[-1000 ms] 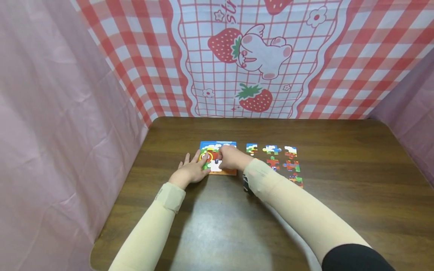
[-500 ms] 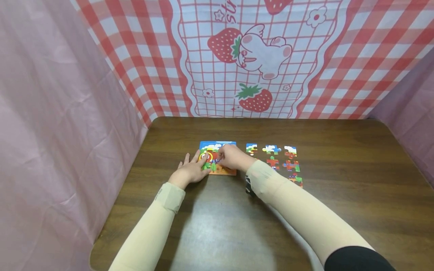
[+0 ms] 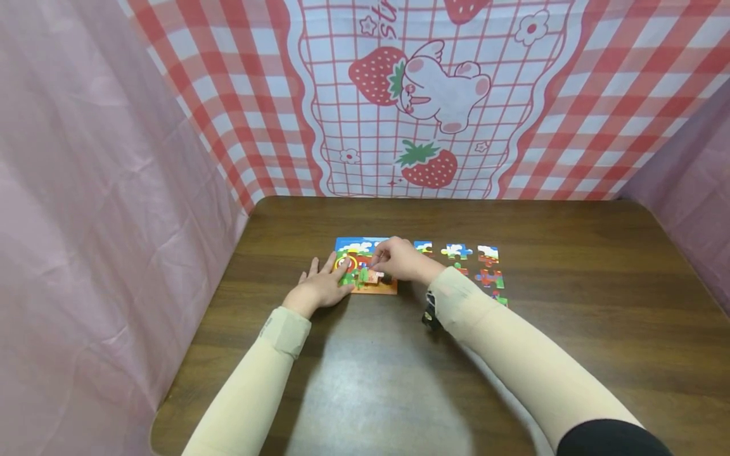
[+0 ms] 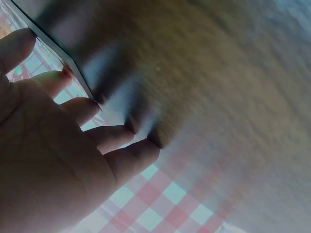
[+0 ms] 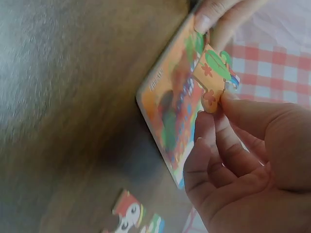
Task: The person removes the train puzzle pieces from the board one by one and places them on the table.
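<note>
A colourful jigsaw board (image 3: 388, 292) lies on the table, its blue edge at the far side and its orange edge nearest me. My left hand (image 3: 320, 289) rests at its left side, fingers spread and straight; the left wrist view shows the fingertips along the board's edge (image 4: 51, 46). Over the board, my right hand (image 3: 398, 261) pinches a jigsaw piece (image 5: 211, 73) between thumb and fingers. This piece is orange with a green leaf and red flowers, and is tilted above the board. The right hand and wrist cover part of the board's right side.
Right of the board, several loose jigsaw pieces lie in rows, among them a blue and white piece (image 3: 457, 251) and a red piece (image 3: 490, 278). The right forearm hides some of them. A checked cloth (image 3: 274, 126) hangs behind the wooden table (image 3: 599, 285).
My right hand has lifted and shifted slightly right, and the piece's orange printed face now shows. A white patch under its fingers a second ago is gone. My left hand stays put.
</note>
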Demonstrator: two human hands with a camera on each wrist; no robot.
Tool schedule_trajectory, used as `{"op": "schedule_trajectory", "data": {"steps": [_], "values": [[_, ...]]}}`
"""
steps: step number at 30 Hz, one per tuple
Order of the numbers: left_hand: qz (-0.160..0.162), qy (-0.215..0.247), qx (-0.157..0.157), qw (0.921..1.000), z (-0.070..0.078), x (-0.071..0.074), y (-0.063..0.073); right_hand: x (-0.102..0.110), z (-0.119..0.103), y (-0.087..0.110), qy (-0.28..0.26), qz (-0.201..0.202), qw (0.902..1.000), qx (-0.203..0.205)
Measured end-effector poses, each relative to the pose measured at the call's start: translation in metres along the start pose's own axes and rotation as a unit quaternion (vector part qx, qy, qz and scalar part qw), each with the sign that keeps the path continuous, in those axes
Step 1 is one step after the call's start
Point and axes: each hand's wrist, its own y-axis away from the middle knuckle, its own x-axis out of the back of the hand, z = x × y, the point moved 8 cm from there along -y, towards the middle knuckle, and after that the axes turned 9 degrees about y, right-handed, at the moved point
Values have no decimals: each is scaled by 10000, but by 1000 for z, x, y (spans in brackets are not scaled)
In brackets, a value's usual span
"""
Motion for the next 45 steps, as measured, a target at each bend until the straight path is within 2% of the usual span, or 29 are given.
{"op": "schedule_trajectory", "data": {"steps": [4,10,15,18,22,33,40,45], "values": [[-11,46,0,10000,-3,-3,-5,12,7,11,-302,33,9995,-80],[-2,63,-23,10000,-2,-2,-3,30,19,29,-587,99,9982,-118],[-32,99,-42,9999,-1,-3,-2,40,35,45,-597,73,9979,-221],[-54,53,-52,10000,2,0,3,45,46,55,-536,49,9982,-276],[-43,-28,-81,10000,7,5,11,48,61,68,-445,22,9986,-294],[-89,-11,-100,9999,10,5,13,53,99,108,-436,16,9987,-262],[-69,-30,-82,9999,9,5,12,54,113,130,-384,-83,9988,-302],[-93,3,-49,9999,8,4,11,53,118,137,-127,-93,9992,-374]]}}
